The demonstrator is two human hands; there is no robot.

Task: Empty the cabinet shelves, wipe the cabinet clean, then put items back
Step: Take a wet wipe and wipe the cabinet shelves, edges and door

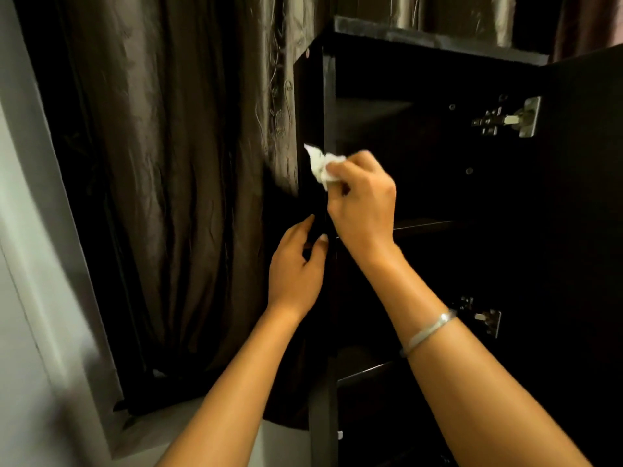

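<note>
A tall dark cabinet point(435, 42) stands open in front of me, its shelves point(371, 107) dark and bare as far as I can see. My right hand point(365, 200) pinches a crumpled white tissue point(320, 165) and holds it against the cabinet's left front edge point(328, 106). Just below, my left hand point(296, 264) grips that same side panel, thumb on the front and fingers round the outside. The lower shelves are too dark to make out.
The cabinet door point(580, 197) hangs open on the right, with metal hinges point(505, 119) showing on its inner face. A dark brown curtain point(175, 163) hangs close to the cabinet's left side. A pale wall point(23, 264) runs down the far left.
</note>
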